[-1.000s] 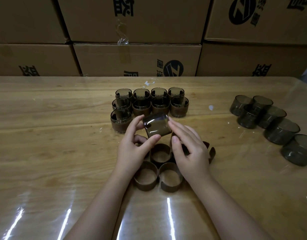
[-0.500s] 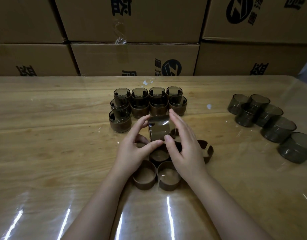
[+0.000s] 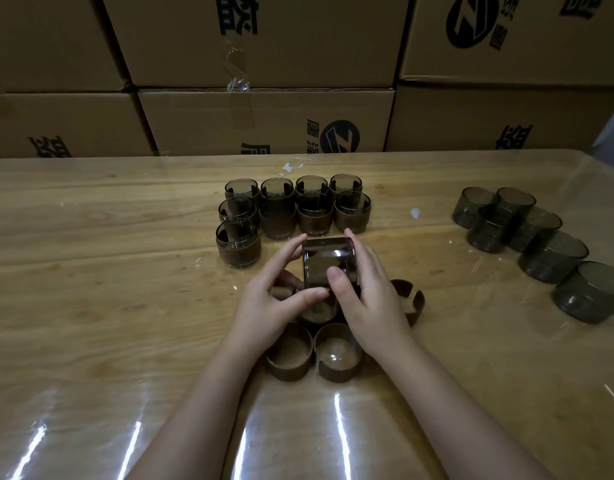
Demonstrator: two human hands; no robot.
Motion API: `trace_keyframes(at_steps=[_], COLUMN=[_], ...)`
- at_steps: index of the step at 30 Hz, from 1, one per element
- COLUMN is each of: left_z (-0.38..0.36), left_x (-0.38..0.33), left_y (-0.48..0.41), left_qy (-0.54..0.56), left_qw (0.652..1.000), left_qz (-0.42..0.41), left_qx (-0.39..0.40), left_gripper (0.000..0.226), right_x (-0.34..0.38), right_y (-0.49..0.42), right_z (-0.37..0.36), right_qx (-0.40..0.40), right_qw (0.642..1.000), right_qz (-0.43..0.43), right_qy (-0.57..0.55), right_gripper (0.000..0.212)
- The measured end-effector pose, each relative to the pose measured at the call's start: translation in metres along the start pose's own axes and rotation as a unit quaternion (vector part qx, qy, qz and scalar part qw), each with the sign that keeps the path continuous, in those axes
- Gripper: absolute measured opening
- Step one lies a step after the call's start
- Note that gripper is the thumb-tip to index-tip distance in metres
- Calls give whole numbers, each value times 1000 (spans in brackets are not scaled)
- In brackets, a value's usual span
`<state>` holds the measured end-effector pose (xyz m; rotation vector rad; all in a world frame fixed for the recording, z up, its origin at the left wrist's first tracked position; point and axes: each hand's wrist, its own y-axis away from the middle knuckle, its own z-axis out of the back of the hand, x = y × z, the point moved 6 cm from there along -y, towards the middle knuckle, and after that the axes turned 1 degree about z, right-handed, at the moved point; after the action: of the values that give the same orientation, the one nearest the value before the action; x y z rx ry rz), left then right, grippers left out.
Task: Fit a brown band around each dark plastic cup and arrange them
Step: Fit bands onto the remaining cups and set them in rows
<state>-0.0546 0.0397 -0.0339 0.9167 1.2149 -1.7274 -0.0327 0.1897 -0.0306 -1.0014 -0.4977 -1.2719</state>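
While the thumbs are hiding its lower edge, the dark cup is being pinched from both sides by the left hand and the right hand, just above the loose brown bands; whether a band is already seated cannot be told. Compared with a second ago, it is sitting lower and less tilted. Banded cups are standing behind and smooth, translucent bare cups at right, on the glossy wooden surface.
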Motion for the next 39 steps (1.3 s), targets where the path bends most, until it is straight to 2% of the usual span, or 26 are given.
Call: trace_keyframes(at_steps=[15,19,31,39], left_z=[6,9,14,10], left_x=[0,3,9,3], left_y=[-2,-2,-4,-4], left_qy=[52,83,114,102], left_qw=[997,992,983,986], left_qz=[6,34,65,64], left_qx=[-55,-85,-131,-112], left_gripper=[69,68,70,62], right_x=[0,0,9,13], right_y=[0,1,3,5], right_z=[-6,-7,-3,-5], right_qx=[51,53,28,19], right_qw=[997,996,995,992], right_qz=[10,22,89,124], right_qy=[54,62,-16,2], right_gripper=[84,80,52,63])
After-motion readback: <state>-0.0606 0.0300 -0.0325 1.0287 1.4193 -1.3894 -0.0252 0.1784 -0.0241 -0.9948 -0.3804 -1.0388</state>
